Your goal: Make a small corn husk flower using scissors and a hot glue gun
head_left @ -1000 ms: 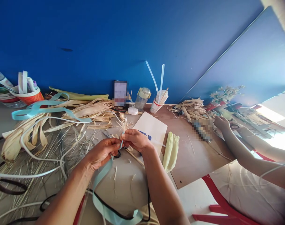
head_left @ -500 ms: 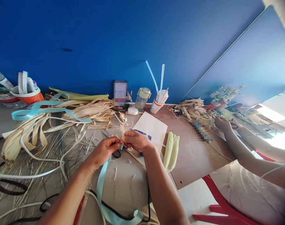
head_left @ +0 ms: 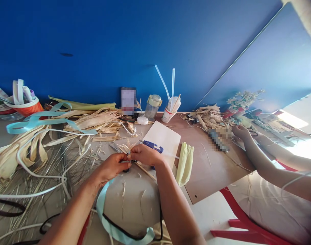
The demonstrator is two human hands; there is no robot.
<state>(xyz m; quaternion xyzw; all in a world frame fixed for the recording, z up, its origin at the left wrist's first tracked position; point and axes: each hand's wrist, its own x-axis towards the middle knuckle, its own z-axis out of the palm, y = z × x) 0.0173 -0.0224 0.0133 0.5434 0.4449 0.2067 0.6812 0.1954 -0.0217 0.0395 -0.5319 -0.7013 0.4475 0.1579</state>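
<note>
My left hand (head_left: 114,166) and my right hand (head_left: 145,154) meet over the table, fingertips pinched together. Between them is a small bundle of dried husk strips (head_left: 125,147), its pale ends poking out above the fingers. A light blue ribbon (head_left: 101,200) runs up to my left fingers from a loop hanging near the table's front. Exactly how the ribbon sits around the bundle is hidden by my fingers. Scissors (head_left: 115,147) lie just behind my hands, partly covered. A blue glue gun (head_left: 152,146) rests beyond my right hand, on white paper (head_left: 162,134).
Dried corn husks (head_left: 96,120), more blue ribbon (head_left: 40,122) and a white cord (head_left: 40,175) spread over the left. Pale green husk (head_left: 185,165) lies right of the paper. Behind stand a jar (head_left: 152,106) and a paper cup (head_left: 168,115). Another person's arms (head_left: 262,160) reach in at right.
My hands have shifted slightly and the left fingers have re-gripped beside the right. The ribbon's hanging part has swung left into a wider curve. The view has turned slightly right.
</note>
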